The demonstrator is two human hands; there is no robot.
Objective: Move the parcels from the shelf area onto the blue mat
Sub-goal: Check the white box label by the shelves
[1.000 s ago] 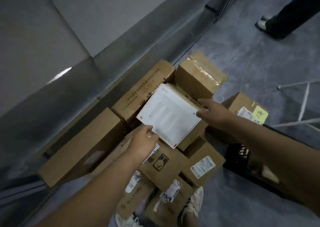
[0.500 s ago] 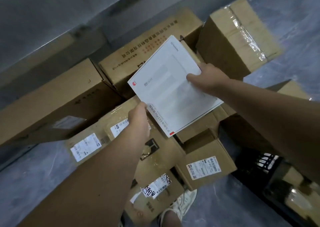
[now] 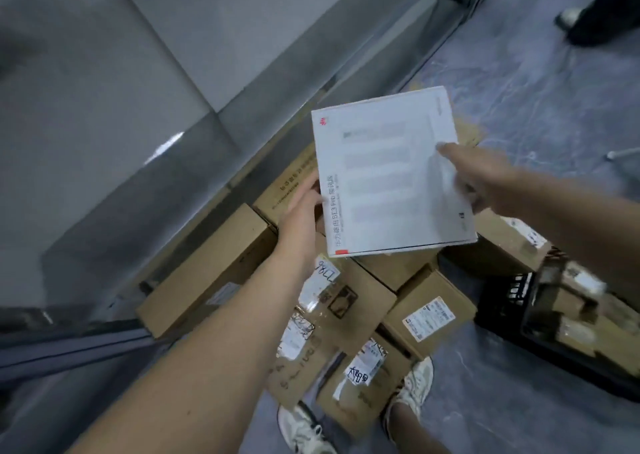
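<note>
A flat white box [image 3: 384, 176] with a red logo and printed text is held up above a heap of brown cardboard parcels [image 3: 349, 301] on the floor. My left hand [image 3: 301, 207] grips its left edge, fingers behind it. My right hand [image 3: 485, 180] grips its right edge, thumb on top. The parcels below carry white shipping labels, some with handwriting. No blue mat can be seen.
A grey wall [image 3: 138, 72] with a sloped ledge runs along the left. A black plastic crate [image 3: 568, 318] with more boxes sits at the right. My two feet in pale trainers [image 3: 415, 384] stand beside the heap. Another person's leg [image 3: 602, 6] is at the top right.
Both hands have lifted the white box up off the parcel heap and turned it; the view has swung back out from the pile.
</note>
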